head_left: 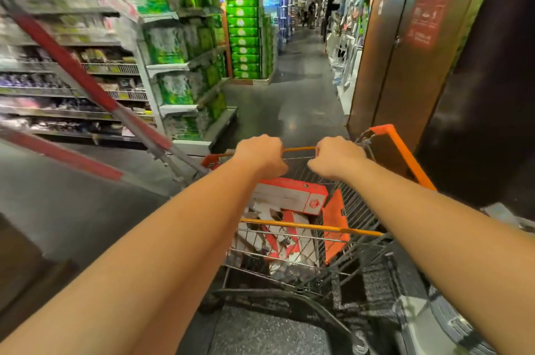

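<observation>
My left hand [260,155] and my right hand [333,158] both grip the thin orange bar [299,148] of a wire shopping cart [362,210], fingers curled over it, arms stretched out. Inside the cart lies a red and white box [289,195] on top of other red and white packs. Two long red and grey poles [86,79] stick out of the cart's left corner and slant up to the left.
Store shelves [86,71] with green packs [173,65] line the left side. A tall stack of green boxes [246,33] stands ahead. A brown pillar [390,50] is close on the right. The dark aisle floor [298,94] runs forward between them.
</observation>
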Available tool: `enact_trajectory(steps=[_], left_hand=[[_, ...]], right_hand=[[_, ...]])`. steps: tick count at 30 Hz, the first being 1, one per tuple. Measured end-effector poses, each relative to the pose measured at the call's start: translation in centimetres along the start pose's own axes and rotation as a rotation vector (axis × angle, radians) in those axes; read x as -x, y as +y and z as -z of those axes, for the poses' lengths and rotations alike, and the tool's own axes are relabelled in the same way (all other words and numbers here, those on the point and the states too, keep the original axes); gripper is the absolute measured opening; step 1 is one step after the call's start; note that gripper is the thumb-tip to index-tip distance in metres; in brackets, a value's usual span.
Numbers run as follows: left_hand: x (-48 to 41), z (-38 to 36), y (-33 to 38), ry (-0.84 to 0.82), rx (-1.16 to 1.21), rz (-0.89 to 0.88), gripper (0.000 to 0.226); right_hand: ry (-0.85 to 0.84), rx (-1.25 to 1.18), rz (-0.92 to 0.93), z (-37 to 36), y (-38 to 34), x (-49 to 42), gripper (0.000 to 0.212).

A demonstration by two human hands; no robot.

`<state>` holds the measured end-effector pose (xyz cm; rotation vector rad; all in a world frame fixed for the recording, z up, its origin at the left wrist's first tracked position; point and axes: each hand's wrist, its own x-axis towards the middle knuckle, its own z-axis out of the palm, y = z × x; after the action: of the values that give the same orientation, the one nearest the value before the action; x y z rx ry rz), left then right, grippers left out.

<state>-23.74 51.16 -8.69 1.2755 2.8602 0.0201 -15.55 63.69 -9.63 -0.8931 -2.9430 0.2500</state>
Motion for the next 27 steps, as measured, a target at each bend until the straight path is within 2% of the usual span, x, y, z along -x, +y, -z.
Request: enact_trajectory(steps=[4, 15, 19, 27], left_hand=[[-1.8, -1.3, -3.3, -0.027, -0.021, 0.047, 0.015], [-12.2, -4.9, -11.9, -0.036, 0.013, 0.019, 0.030], [-15.6, -7.0, -14.1, -0.063, 0.019, 0.024, 0.033], [-22.4, -11.2, -16.2, -0.143, 0.037, 0.097, 0.031]], right_hand=[[-0.018, -0.009, 0.060, -1.7, -2.5, -3.0, 0.026], [-0.069, -0.017, 0.049, -6.3, -8.0, -13.5, 0.024], [-0.089, -0.029, 0.043, -8.7, -8.7, -17.0, 0.029], [-0.195, -0.009, 0.106, -13.9, -7.8, -25.7, 0.024]])
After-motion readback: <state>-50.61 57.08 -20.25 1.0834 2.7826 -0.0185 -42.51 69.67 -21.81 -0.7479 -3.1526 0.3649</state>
